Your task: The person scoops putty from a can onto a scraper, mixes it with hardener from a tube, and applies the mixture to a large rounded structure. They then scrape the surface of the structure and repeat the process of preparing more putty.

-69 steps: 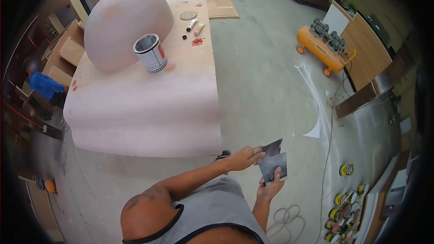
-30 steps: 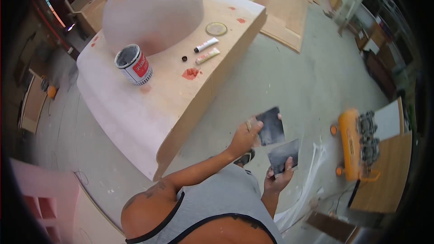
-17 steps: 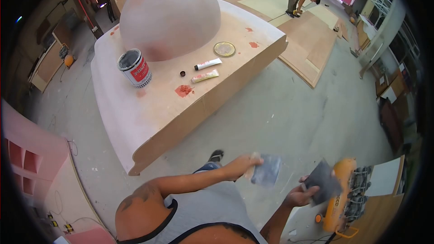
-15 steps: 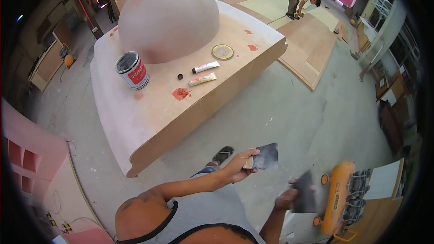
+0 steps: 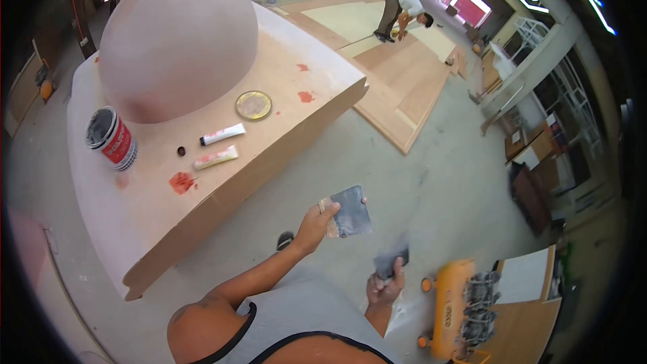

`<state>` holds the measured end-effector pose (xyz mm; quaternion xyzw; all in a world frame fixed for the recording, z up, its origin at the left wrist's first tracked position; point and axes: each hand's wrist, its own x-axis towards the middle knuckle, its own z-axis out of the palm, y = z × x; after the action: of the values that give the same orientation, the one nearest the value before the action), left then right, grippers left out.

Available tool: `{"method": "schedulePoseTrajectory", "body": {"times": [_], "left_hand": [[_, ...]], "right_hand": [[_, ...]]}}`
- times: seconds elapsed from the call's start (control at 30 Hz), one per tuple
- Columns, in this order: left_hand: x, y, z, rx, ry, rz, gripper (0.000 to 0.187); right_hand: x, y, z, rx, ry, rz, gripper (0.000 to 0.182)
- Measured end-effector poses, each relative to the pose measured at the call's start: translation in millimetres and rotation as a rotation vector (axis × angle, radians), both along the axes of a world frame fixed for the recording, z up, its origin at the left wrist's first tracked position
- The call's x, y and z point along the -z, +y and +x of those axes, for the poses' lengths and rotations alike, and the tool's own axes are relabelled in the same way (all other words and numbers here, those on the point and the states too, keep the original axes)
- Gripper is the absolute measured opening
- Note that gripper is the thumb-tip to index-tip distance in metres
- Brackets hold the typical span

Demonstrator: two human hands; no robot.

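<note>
My left hand [image 5: 314,228] grips a flat putty scraper [image 5: 352,211] with a grey-smeared blade and a tan back edge. Lower and to the right, my right hand [image 5: 385,290] pinches a second, darker scraper [image 5: 392,263]; its blade is blurred. The two blades are apart, both above the floor. On the wooden platform [image 5: 269,155] at left stand an open putty can [image 5: 114,140] and a large pale dome [image 5: 182,40]. Two tubes, one white [image 5: 223,134] and one yellowish [image 5: 216,157], lie near a small dark cap [image 5: 180,151] and a round lid [image 5: 254,105].
An orange air compressor [image 5: 453,307] stands close at my right, beside a wooden board [image 5: 519,327]. Farther off, a person [image 5: 403,12] bends over flat wooden panels [image 5: 404,87] on the floor. Red smears [image 5: 182,183] mark the platform top.
My view has swung right, so the platform sits farther left. The left scraper's face is turned more toward me. My right hand has come nearer the left, its scraper now angled differently.
</note>
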<state>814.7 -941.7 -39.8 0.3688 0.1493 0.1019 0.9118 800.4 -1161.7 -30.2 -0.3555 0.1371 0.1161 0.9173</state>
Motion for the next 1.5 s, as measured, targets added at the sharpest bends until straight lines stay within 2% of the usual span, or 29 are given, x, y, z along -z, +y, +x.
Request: {"method": "schedulePoseTrajectory", "body": {"times": [0.07, 0.1, 0.17, 0.2, 0.27, 0.33, 0.4, 0.43, 0.47, 0.5, 0.53, 0.6, 0.63, 0.7, 0.73, 0.8, 0.87, 0.93, 0.97, 1.0, 1.03, 1.13, 1.2, 1.23, 1.3, 1.37, 1.4, 1.47, 1.5], "left_hand": [[10.9, 7.5, 34.7, 0.054, 0.021, 0.474, 0.031], [-7.9, 14.6, 42.1, 0.043, 0.034, 0.482, 0.031], [-39.9, 27.0, 59.4, 0.253, -0.138, 0.943, 0.031], [-38.7, 36.0, 66.5, 0.254, -0.116, 0.950, 0.031], [-33.7, 47.6, 71.6, 0.496, -0.550, 1.341, 0.034], [-30.7, 57.4, 71.9, 0.562, -0.473, 1.358, 0.034], [-13.2, 63.6, 81.1, 0.413, 0.104, 0.673, 0.028], [-7.4, 69.0, 89.3, 0.415, 0.118, 0.684, 0.028], [-0.1, 70.6, 95.8, 0.315, 0.066, 0.102, 0.025], [5.2, 68.5, 99.1, 0.189, 0.016, -0.481, 0.022], [-6.0, 63.6, 99.8, 0.190, 0.040, -0.482, 0.022], [-28.1, 55.7, 105.4, 0.012, 0.027, -0.339, 0.016], [-27.4, 59.3, 109.7, 0.026, 0.044, -0.338, 0.016], [-24.2, 63.8, 118.0, -0.104, 0.097, -0.217, 0.017], [-28.2, 67.4, 125.4, -0.069, 0.123, -0.227, 0.017], [-37.5, 75.7, 143.1, -0.219, 0.157, -0.055, 0.016], [-18.7, 80.7, 165.3, -0.266, 0.138, 0.012, 0.017], [2.3, 82.3, 193.3, -0.330, 0.103, 0.089, 0.018], [12.2, 79.9, 206.9, -0.388, 0.140, 0.310, 0.020], [16.1, 77.3, 221.1, -0.452, 0.177, 0.535, 0.023], [12.7, 70.5, 233.9, -0.485, 0.177, 0.550, 0.023], [-12.9, 47.0, 287.3, -0.331, 0.390, 0.830, 0.026], [-34.0, 31.4, 320.1, 0.180, 0.099, 1.262, 0.033], [-31.8, 29.4, 335.3, 0.169, 0.107, 1.271, 0.033], [-20.6, 25.6, 367.4, 0.418, -0.005, 1.357, 0.039], [-22.3, 15.8, 400.5, 0.366, 0.022, 1.301, 0.038], [-22.2, 12.1, 414.8, 0.335, 0.052, 1.245, 0.038], [-24.4, 1.5, 439.1, 0.274, 0.127, 1.262, 0.037], [-24.4, -2.6, 447.7, 0.230, 0.195, 1.273, 0.036]], "right_hand": [[-18.5, 32.9, 33.4, -0.067, -0.141, -0.357, 0.026], [-27.4, 45.0, 52.6, -0.081, -0.133, -0.347, 0.026], [-45.4, 63.2, 98.7, 0.008, -0.234, -0.401, 0.029], [-59.0, 66.7, 117.3, 0.009, -0.288, -0.423, 0.029], [-70.8, 60.7, 153.8, 0.125, -0.321, -0.524, 0.029], [-67.4, 66.3, 172.6, 0.225, -0.297, -0.583, 0.029], [-64.1, 75.9, 181.2, 0.450, -0.581, -0.383, 0.030], [-60.5, 85.3, 173.2, 0.420, -0.828, -0.448, 0.026], [-45.6, 88.3, 176.4, 0.422, -0.807, -0.445, 0.026], [-22.6, 91.1, 180.9, 0.331, -1.117, -0.702, 0.025], [-20.2, 98.5, 179.1, 0.214, -1.422, -0.960, 0.025], [-33.8, 130.1, 187.1, -0.107, -1.398, -1.159, 0.028], [-19.0, 128.8, 197.2, -0.103, -1.376, -1.167, 0.028], [21.7, 110.1, 220.8, -0.466, -1.222, -1.496, 0.016], [21.9, 101.1, 224.8, -0.467, -1.174, -1.518, 0.016], [19.7, 90.8, 242.7, -0.587, -0.335, -0.845, 0.021], [11.8, 86.2, 261.2, -0.481, -0.321, -0.724, 0.019], [-22.8, 88.2, 279.0, -0.293, -0.070, -0.161, 0.023], [-17.8, 82.8, 292.0, -0.355, -0.053, -0.044, 0.028], [-13.5, 83.9, 303.5, -0.377, -0.059, -0.025, 0.028], [-10.0, 88.1, 313.7, -0.398, -0.070, -0.094, 0.028], [-9.2, 96.2, 372.4, -0.435, -0.105, -0.200, 0.029], [-6.3, 77.8, 426.7, -0.221, -0.082, -0.385, 0.026], [-9.8, 62.8, 455.7, -0.183, -0.132, -0.391, 0.028], [-31.3, 27.3, 510.7, -0.165, -0.228, -0.387, 0.031], [-33.6, -13.8, 556.9, -0.231, -0.261, -0.298, 0.035], [-18.1, -43.4, 575.5, -0.275, -0.247, -0.216, 0.038], [89.4, -119.2, 616.2, -0.530, -0.206, 0.253, 0.034], [137.7, -139.7, 632.2, -0.493, -0.041, -0.095, 0.032]]}}
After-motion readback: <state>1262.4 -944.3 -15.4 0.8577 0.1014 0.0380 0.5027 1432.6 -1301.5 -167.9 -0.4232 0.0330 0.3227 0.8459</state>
